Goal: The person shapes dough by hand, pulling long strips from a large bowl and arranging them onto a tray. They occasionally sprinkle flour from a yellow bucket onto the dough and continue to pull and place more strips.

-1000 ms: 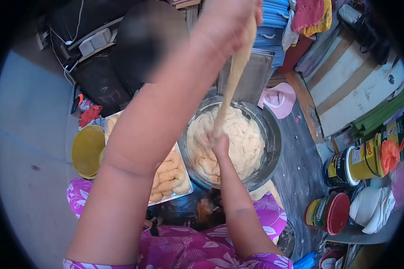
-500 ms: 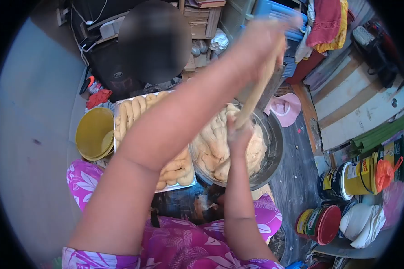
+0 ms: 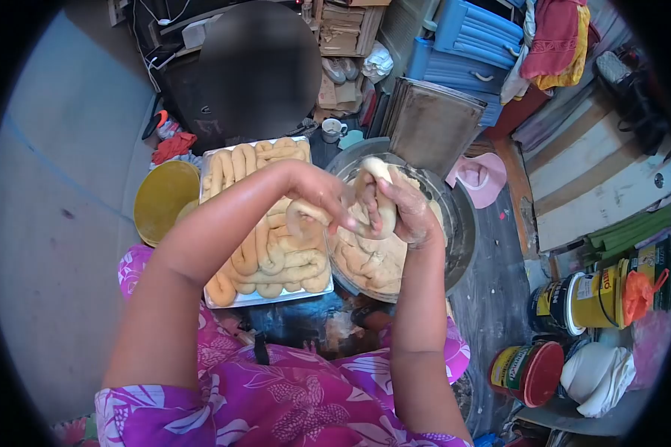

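Observation:
A strand of pale dough point(image 3: 380, 170) hangs in loops between my two hands, above the left part of a big dark round basin point(image 3: 462, 246). My left hand point(image 3: 319, 195) has its fingers curled round one end of the strand. Around the upper loop are the fingers of my right hand point(image 3: 411, 207), palm turned inward. Beneath them the basin holds a mass of soft dough point(image 3: 369, 261). To the left, a white rectangular tray point(image 3: 214, 304) bears several thick dough ropes point(image 3: 246, 253), laid folded side by side.
A yellow bucket point(image 3: 164, 201) stands left of the tray. Behind the basin are a metal sheet point(image 3: 436, 123), a cup point(image 3: 332, 130) and a pink hat point(image 3: 481, 179). At the right stand a red-lidded bucket point(image 3: 540, 372) and a yellow bucket with an orange bag point(image 3: 640, 294).
The dough strand, stretched long and raised at the upper right before, is now looped and lower. My left hand has come down and left, and my right hand has turned with its fingers up.

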A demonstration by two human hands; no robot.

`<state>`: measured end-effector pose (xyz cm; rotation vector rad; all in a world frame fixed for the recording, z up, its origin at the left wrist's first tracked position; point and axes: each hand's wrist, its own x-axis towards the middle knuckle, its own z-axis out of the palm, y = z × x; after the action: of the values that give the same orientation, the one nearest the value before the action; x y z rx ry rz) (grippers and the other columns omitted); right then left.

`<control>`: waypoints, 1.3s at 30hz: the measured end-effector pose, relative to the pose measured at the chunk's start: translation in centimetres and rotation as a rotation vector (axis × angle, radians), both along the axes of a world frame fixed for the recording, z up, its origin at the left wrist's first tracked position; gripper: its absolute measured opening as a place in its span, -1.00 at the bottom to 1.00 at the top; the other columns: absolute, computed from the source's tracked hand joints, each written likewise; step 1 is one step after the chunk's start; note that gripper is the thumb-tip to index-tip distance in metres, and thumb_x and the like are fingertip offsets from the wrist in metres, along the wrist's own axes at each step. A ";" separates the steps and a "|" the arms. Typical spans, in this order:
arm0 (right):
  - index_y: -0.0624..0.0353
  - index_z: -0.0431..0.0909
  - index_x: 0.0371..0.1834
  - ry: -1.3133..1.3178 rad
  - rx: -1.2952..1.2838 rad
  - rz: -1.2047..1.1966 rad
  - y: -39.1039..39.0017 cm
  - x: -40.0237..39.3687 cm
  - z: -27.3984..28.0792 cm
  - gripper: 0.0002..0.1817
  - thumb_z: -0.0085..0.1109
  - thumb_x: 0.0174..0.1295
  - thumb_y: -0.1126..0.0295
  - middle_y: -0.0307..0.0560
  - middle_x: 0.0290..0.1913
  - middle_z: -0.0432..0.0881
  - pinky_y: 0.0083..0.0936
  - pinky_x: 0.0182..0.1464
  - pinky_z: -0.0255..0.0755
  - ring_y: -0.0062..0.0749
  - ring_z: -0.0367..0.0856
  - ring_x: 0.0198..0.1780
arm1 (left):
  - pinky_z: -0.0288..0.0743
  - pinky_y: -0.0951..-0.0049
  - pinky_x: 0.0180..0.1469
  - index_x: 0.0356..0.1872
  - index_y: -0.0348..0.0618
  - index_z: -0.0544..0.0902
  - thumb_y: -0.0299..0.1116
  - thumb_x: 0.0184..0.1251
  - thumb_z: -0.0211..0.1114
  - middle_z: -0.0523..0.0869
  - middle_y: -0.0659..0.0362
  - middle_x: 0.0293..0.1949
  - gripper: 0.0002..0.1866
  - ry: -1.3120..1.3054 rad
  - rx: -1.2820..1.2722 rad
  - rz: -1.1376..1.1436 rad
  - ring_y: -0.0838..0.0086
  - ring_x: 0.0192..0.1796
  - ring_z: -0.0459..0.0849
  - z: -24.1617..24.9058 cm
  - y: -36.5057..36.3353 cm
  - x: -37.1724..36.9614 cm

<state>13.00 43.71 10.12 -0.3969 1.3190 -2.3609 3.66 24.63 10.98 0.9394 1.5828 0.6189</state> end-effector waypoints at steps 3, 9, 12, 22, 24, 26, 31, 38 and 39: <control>0.22 0.30 -0.03 0.096 0.144 -0.117 -2.4 1.8 4.9 -0.64 0.11 0.23 0.26 -0.18 -0.49 0.43 -0.58 -0.57 0.42 -0.53 0.45 -0.60 | 0.54 0.62 -0.19 0.36 -0.11 0.06 -0.16 -0.08 0.45 0.44 -0.02 0.09 -0.02 -0.292 0.599 0.477 0.47 0.01 0.52 3.1 -1.8 -1.4; 0.24 0.40 -0.03 0.291 0.918 -0.499 -5.4 0.4 -4.4 -0.63 0.21 0.13 0.37 -0.04 -0.29 0.58 -0.48 -0.34 0.46 -0.38 0.58 -0.38 | 0.43 0.77 -0.59 -0.15 -0.19 0.53 -0.21 0.26 0.23 0.67 0.07 -0.22 -0.72 -0.070 1.040 1.047 0.70 -0.57 0.50 14.6 -4.6 -4.3; 0.25 0.41 -0.02 0.067 1.034 -0.329 -7.2 1.2 -10.8 -0.62 0.21 0.11 0.36 0.07 -0.25 0.60 -0.39 -0.15 0.45 -0.21 0.60 -0.22 | 0.30 0.54 -0.74 -0.48 -0.20 0.54 -0.20 0.27 0.18 0.56 0.16 -0.63 -0.73 -0.151 0.992 1.127 0.50 -0.70 0.47 16.6 -7.3 -8.8; 0.34 0.29 0.20 0.494 1.003 -0.482 -18.4 -2.4 -15.6 -0.45 0.14 0.08 0.53 0.29 0.09 0.41 -0.34 0.19 0.29 0.07 0.41 0.13 | 0.47 0.36 -0.41 -0.41 -0.25 0.56 -0.27 0.14 0.31 0.58 0.13 -0.48 -0.77 0.229 0.718 1.484 0.42 -0.48 0.55 6.0 -13.5 -17.3; 0.35 0.30 0.19 0.495 1.080 -0.436 -19.1 -2.4 -15.3 -0.46 0.13 0.07 0.54 0.32 0.09 0.40 -0.33 0.21 0.27 0.11 0.38 0.14 | 0.47 0.33 -0.42 -0.42 -0.28 0.55 -0.25 0.10 0.35 0.57 0.10 -0.53 -0.73 0.266 0.622 1.506 0.38 -0.50 0.55 4.1 -14.1 -17.5; 0.40 0.39 0.12 0.429 1.116 -0.386 -19.6 -2.0 -14.7 -0.53 0.09 0.08 0.52 0.36 0.12 0.38 -0.32 0.25 0.23 0.16 0.34 0.17 | 0.48 0.30 -0.31 -0.33 -0.32 0.56 -0.22 0.05 0.38 0.61 0.05 -0.40 -0.66 0.334 0.441 1.505 0.35 -0.39 0.60 3.0 -14.6 -18.0; 0.37 0.37 0.14 0.562 1.261 -0.284 -18.8 -1.7 -14.0 -0.50 0.12 0.12 0.39 0.35 0.18 0.36 -0.32 0.22 0.27 0.10 0.41 0.13 | 0.48 0.28 -0.22 -0.32 -0.39 0.60 -0.36 -0.02 0.26 0.67 -0.11 -0.35 -0.72 1.023 0.098 0.900 0.21 -0.26 0.67 1.9 -13.5 -16.4; 0.12 0.07 0.37 -0.473 0.216 -0.445 -10.9 -6.4 -12.5 -0.30 -0.01 0.27 -0.01 0.07 -0.03 0.48 -0.29 -0.03 0.46 -0.24 0.52 -0.01 | 0.48 0.23 -0.09 -0.10 -0.11 0.64 -0.32 0.08 0.26 0.68 -0.01 -0.25 -0.69 0.685 0.159 0.246 0.17 -0.16 0.64 -1.2 -9.1 -1.4; 0.06 0.05 0.37 -0.525 0.162 -0.380 -10.6 -7.1 -12.4 -0.28 -0.01 0.26 -0.09 0.04 -0.11 0.50 -0.31 -0.14 0.51 -0.27 0.57 -0.10 | 0.47 0.21 -0.09 -0.12 -0.10 0.63 -0.27 0.11 0.25 0.66 -0.01 -0.23 -0.70 0.656 0.574 0.257 0.14 -0.14 0.62 -5.8 -8.4 0.5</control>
<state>5.92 33.14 -2.32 0.5344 1.3892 -2.3799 4.14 16.26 5.14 1.4790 2.1829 1.0521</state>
